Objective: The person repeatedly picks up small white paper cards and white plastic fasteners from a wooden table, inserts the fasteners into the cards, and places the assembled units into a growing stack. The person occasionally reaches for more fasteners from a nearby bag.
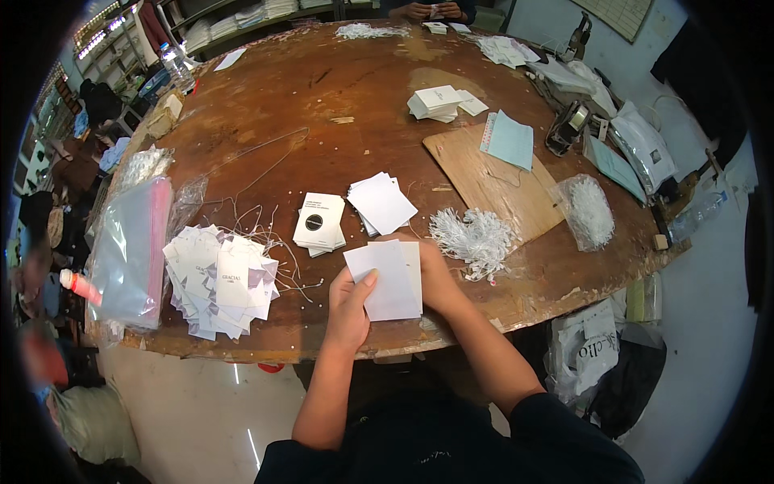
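At the near edge of the table, my left hand [351,308] grips a few white cards [391,282], its thumb pressed flat on the top one. My right hand [436,276] holds the same cards from the right side; its fingers are mostly hidden behind them. A second card edge shows past the top card on the right. Just beyond the hands lie a stack of blank white cards [382,203] and a stack of printed cream cards [319,219] with a dark round mark. Right of them sits a heap of white strings [474,242].
Strung printed tags [219,278] pile up at left beside clear plastic bags [133,250]. A wooden board [504,194] carries a light blue pad [508,139]. A bag of white strings [587,211] lies at right. Across the table [322,97], another person's hands [431,11] hold something small.
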### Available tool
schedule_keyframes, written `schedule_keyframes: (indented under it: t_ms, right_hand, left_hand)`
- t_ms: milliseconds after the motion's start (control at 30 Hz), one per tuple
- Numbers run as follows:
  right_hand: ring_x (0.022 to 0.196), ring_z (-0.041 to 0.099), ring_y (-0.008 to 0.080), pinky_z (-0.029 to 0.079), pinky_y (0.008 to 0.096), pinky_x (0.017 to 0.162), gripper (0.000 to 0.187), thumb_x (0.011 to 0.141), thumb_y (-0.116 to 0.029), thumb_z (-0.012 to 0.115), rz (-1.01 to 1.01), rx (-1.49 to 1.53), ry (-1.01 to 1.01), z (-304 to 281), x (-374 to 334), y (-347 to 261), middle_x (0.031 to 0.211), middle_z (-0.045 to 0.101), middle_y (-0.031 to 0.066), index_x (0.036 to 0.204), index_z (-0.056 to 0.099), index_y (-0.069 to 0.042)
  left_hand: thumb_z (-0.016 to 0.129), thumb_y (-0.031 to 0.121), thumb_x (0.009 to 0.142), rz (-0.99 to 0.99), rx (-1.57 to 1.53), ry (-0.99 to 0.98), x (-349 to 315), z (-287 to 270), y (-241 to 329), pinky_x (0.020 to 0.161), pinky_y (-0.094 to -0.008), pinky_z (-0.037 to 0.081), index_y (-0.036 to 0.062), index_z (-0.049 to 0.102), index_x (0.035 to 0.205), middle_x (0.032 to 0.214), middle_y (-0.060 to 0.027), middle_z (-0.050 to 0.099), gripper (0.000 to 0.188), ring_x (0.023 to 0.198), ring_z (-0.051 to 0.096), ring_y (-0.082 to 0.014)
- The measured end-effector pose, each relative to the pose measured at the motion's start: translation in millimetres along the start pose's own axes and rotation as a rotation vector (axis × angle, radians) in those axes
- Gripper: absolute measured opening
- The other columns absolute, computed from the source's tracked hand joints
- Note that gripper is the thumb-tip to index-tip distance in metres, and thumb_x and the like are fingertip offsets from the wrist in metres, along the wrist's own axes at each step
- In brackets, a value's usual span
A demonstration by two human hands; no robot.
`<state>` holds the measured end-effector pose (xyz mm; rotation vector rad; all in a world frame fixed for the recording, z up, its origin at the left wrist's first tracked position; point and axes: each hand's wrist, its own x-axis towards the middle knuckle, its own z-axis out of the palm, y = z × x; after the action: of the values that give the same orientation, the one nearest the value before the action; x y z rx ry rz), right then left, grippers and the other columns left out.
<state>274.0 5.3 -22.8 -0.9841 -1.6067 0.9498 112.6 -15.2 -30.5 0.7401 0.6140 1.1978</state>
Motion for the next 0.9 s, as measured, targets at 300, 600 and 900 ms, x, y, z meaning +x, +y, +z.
schedule_keyframes:
  t_ms: [300,600,900]
  right_hand:
    - [0.083,0.063,0.0146,0.051,0.0305,0.073,0.020,0.099,-0.020,0.059,0.536,0.129,0.009,-3.8,0.1,-4.7,0.101,0.066,0.0082,0.104,0.063,-0.002]
    - [0.063,0.049,0.0109,0.040,0.0262,0.054,0.020,0.098,-0.019,0.062,-0.039,1.155,0.256,-3.7,14.5,-6.2,0.079,0.056,-0.0001,0.083,0.055,-0.008]
    - [0.073,0.056,0.0044,0.044,0.0202,0.061,0.007,0.100,-0.006,0.059,0.067,0.150,0.358,38.5,11.7,-11.9,0.094,0.071,0.0083,0.103,0.059,0.001]
  left_hand:
    - [0.058,0.016,0.100,0.258,0.169,0.276,9.5,-14.0,7.8,0.089,-0.0292,0.050,-0.0053,0.059,0.124,0.113,-0.0083,0.067,0.032,0.100,0.063,-0.0121]
    - [0.058,0.017,0.101,0.294,0.449,0.297,7.0,-17.5,3.4,0.085,-0.0274,0.048,-0.0058,0.062,0.120,0.109,-0.0068,0.067,0.030,0.097,0.060,-0.0097]
    - [0.059,0.014,0.099,0.351,0.536,0.312,4.4,-17.1,1.1,0.081,-0.0285,0.049,-0.0069,0.064,0.114,0.101,-0.0078,0.069,0.026,0.091,0.061,-0.0106]
